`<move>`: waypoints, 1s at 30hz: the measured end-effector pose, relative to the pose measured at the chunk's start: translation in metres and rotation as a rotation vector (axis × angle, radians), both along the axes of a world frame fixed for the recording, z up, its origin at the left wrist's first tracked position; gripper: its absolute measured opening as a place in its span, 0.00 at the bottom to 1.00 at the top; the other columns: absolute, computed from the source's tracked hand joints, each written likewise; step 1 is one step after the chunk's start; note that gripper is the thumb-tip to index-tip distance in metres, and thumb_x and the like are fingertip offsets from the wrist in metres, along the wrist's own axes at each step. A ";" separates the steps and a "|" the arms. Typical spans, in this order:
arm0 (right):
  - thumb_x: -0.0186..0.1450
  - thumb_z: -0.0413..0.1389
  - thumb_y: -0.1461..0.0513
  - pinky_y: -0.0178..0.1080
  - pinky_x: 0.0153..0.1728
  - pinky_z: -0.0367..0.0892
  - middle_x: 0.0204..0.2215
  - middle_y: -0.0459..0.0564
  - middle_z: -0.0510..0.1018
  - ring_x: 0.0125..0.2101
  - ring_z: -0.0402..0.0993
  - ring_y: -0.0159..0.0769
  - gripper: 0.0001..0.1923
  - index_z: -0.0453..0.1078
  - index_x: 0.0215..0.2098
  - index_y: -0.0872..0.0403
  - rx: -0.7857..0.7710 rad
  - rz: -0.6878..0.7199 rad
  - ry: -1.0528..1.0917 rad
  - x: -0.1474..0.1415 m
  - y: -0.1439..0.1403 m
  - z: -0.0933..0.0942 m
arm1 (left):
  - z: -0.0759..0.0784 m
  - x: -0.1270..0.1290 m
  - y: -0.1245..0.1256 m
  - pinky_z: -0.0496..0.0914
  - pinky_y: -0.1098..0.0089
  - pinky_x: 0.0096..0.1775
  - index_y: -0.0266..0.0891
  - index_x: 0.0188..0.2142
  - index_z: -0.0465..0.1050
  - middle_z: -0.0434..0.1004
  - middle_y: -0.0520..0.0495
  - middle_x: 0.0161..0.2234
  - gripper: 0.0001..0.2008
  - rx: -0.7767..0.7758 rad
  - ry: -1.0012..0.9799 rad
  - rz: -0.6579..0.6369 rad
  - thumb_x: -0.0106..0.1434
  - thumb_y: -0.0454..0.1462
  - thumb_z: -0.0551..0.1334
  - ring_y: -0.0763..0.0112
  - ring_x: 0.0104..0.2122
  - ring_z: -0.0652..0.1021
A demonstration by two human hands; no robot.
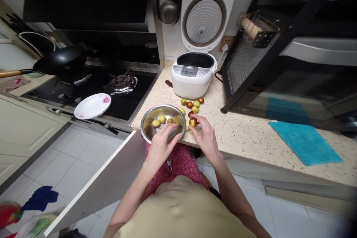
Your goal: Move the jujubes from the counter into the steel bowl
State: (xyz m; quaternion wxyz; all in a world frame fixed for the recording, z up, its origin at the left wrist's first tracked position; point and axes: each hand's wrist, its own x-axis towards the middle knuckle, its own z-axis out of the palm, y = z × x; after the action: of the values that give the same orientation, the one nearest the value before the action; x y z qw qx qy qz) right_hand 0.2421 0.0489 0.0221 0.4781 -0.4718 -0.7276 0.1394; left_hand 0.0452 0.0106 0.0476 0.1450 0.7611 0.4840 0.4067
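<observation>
Item: metal bowl point(163, 121), at the near edge of the speckled table point(251, 130), just beside the stove. Contents: a few yellow-green jujubes point(162, 119).

Left hand point(161, 145): on the bowl's near rim, fingers curled over it and reaching inside, apparently steadying it; whether it grasps a fruit cannot be told.

Right hand point(205, 135): on the table just right of the bowl, fingertips pinched on a red-and-yellow jujube point(192, 122).

Loose jujubes point(192, 103): a small cluster on the table between bowl and rice cooker (green, red and mixed), near enough for the right hand.

Rice cooker point(193, 76): behind the cluster, lid up, inner pot dark.

Also present: white plate point(92, 106) on the stove edge; black pan point(63, 61) over a burner; blue cloth point(305, 141) well apart to the right; open drawer point(111, 178) below the bowl.
</observation>
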 end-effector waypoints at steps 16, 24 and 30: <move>0.72 0.53 0.67 0.53 0.55 0.76 0.53 0.56 0.80 0.53 0.77 0.48 0.23 0.67 0.64 0.50 0.044 0.160 -0.031 -0.048 -0.025 -0.007 | -0.004 -0.014 0.008 0.81 0.65 0.47 0.39 0.46 0.75 0.82 0.45 0.44 0.10 -0.234 -0.306 0.026 0.67 0.38 0.68 0.64 0.42 0.84; 0.74 0.56 0.60 0.53 0.51 0.77 0.48 0.57 0.81 0.50 0.78 0.48 0.15 0.70 0.59 0.51 0.046 0.042 -0.038 -0.032 -0.019 -0.009 | -0.002 -0.057 0.022 0.77 0.62 0.47 0.39 0.45 0.79 0.78 0.43 0.45 0.11 -0.204 0.227 0.259 0.63 0.29 0.67 0.60 0.43 0.82; 0.74 0.53 0.61 0.53 0.51 0.75 0.47 0.57 0.81 0.50 0.77 0.49 0.13 0.72 0.55 0.52 0.031 -0.124 -0.035 -0.013 -0.010 -0.013 | 0.004 -0.047 0.027 0.73 0.66 0.40 0.39 0.42 0.79 0.77 0.44 0.41 0.07 -0.339 0.609 0.340 0.64 0.32 0.68 0.58 0.40 0.81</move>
State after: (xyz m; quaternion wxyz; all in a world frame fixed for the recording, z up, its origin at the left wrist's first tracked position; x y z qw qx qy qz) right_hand 0.2286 0.0394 0.0087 0.4802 -0.5108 -0.7074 0.0897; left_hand -0.0017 0.0373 0.0518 0.0490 0.7211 0.6846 0.0946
